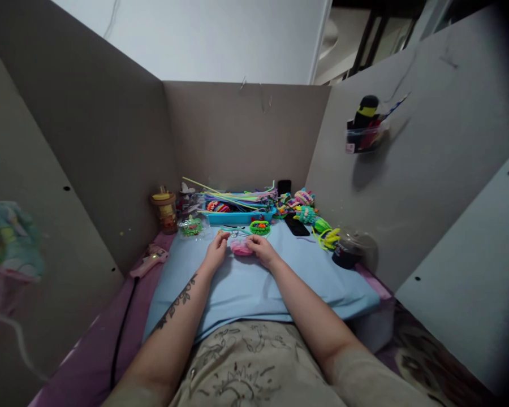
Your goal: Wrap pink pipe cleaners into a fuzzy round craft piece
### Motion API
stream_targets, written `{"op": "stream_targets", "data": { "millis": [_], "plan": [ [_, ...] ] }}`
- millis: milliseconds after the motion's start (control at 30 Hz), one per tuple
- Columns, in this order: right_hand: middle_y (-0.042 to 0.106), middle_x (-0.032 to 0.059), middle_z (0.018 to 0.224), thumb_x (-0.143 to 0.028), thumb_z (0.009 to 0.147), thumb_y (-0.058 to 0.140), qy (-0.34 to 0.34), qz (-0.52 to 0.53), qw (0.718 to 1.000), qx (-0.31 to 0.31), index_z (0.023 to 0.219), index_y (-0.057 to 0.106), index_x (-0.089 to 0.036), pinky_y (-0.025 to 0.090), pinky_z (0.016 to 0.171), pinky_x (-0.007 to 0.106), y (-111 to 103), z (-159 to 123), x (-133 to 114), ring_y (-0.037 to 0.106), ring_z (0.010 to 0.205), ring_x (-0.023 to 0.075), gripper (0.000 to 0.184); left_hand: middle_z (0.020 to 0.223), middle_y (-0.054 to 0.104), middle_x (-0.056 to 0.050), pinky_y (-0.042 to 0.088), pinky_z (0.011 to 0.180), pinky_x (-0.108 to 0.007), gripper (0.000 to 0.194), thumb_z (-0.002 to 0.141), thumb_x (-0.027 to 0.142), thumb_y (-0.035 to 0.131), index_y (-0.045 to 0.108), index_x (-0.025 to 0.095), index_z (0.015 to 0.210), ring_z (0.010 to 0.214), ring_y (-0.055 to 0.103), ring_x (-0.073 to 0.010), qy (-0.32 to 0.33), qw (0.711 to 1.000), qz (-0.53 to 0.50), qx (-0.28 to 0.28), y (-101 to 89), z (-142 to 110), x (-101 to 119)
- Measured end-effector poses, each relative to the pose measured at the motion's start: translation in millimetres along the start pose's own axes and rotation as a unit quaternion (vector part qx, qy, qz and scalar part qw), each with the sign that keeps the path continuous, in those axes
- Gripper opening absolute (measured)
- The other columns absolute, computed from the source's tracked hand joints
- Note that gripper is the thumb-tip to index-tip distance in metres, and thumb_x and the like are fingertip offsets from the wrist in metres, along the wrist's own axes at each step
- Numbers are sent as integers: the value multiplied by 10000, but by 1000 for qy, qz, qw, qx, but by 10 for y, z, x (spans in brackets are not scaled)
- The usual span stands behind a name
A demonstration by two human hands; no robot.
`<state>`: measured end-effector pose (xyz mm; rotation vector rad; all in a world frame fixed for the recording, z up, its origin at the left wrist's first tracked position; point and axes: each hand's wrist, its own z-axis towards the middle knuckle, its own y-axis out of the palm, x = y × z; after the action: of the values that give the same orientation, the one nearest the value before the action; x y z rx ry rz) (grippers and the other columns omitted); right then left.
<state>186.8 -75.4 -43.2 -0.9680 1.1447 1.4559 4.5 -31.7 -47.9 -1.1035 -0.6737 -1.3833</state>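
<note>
Both my hands rest on a light blue cloth [254, 282] and meet over a small pink fuzzy piece [240, 247]. My left hand [216, 252] curls its fingers at the pink piece's left side. From the right, my right hand [261, 249] pinches the same piece. A green ring with orange bits [260, 228] lies just beyond my fingers. Behind it stands a blue tray [237, 217] filled with colourful pipe cleaners.
A pink glue gun [150, 260] with a black cord lies at the left. A jar [166, 211] stands at the back left. Finished fuzzy figures [305, 213], a black phone [297, 227] and a dark bowl [346, 255] sit to the right. Grey panels wall in the space.
</note>
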Motion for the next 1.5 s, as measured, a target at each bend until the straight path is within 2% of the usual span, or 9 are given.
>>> {"op": "stream_targets", "data": {
  "millis": [200, 367, 567, 767, 867, 1000, 1167, 1367, 1500],
  "plan": [
    [551, -10, 636, -442, 620, 768, 32, 128, 991, -8, 690, 504, -201, 467, 579, 285, -26, 1, -65, 501, 566, 129, 364, 1088, 674, -112, 487, 833, -331, 416, 823, 432, 540, 627, 148, 1115, 967, 620, -222, -9, 996, -64, -60, 28, -58, 77],
    [591, -22, 671, -336, 628, 780, 51, 185, 981, -10, 761, 574, -204, 488, 590, 255, -51, 14, -55, 535, 579, 112, 279, 744, 652, -41, 455, 718, -274, 379, 768, 493, 608, 658, 119, 805, 727, 575, -166, -5, 995, -69, -76, 5, -107, 178],
    [678, 25, 847, -316, 626, 798, 80, 202, 976, -15, 918, 636, -201, 531, 641, 309, -72, 27, -36, 611, 683, 146, 354, 709, 613, -15, 430, 707, -263, 344, 750, 482, 617, 626, 139, 743, 710, 536, -154, 6, 996, -52, -71, -15, -89, 176],
    [622, -25, 676, -324, 589, 829, 76, 182, 980, -1, 772, 627, -186, 511, 642, 288, -38, 34, 16, 567, 613, 114, 305, 773, 611, -24, 433, 709, -269, 356, 812, 476, 518, 610, 146, 909, 746, 539, -163, 9, 998, -19, -52, 9, -74, 85],
    [667, 4, 804, -323, 543, 848, 65, 166, 984, 6, 762, 651, -178, 490, 667, 265, 3, 28, 4, 590, 685, 120, 328, 888, 621, -42, 429, 735, -267, 351, 767, 430, 588, 611, 153, 982, 844, 546, -182, 19, 999, 19, -47, 16, -126, 137],
    [673, 39, 974, -274, 455, 867, 52, 140, 989, 8, 673, 657, -163, 469, 736, 262, 63, 17, -43, 601, 836, 158, 322, 826, 609, -19, 413, 755, -272, 271, 696, 379, 659, 630, 160, 854, 815, 535, -177, 34, 996, 68, -54, 29, -191, 276],
    [669, 39, 901, -294, 478, 834, 61, 108, 992, 19, 795, 695, -168, 453, 714, 274, 85, 52, -79, 590, 776, 153, 368, 651, 539, 16, 366, 631, -253, 244, 740, 403, 612, 597, 162, 708, 647, 473, -143, 30, 992, 98, -73, 55, -196, 409],
    [609, -2, 747, -347, 569, 752, 90, 52, 991, 83, 805, 654, -188, 378, 583, 226, -114, 204, -94, 515, 638, 106, 301, 681, 552, 5, 360, 618, -249, 263, 756, 417, 614, 583, 156, 746, 651, 474, -141, -6, 996, 67, -58, 70, -164, 469],
    [599, -1, 715, -342, 586, 738, 110, 14, 990, 88, 757, 643, -176, 351, 563, 221, -287, 377, -126, 499, 621, 106, 256, 634, 484, 42, 321, 560, -220, 325, 691, 436, 703, 525, 166, 717, 589, 414, -102, -73, 995, -32, -63, 58, -92, 482]
  ]
}}
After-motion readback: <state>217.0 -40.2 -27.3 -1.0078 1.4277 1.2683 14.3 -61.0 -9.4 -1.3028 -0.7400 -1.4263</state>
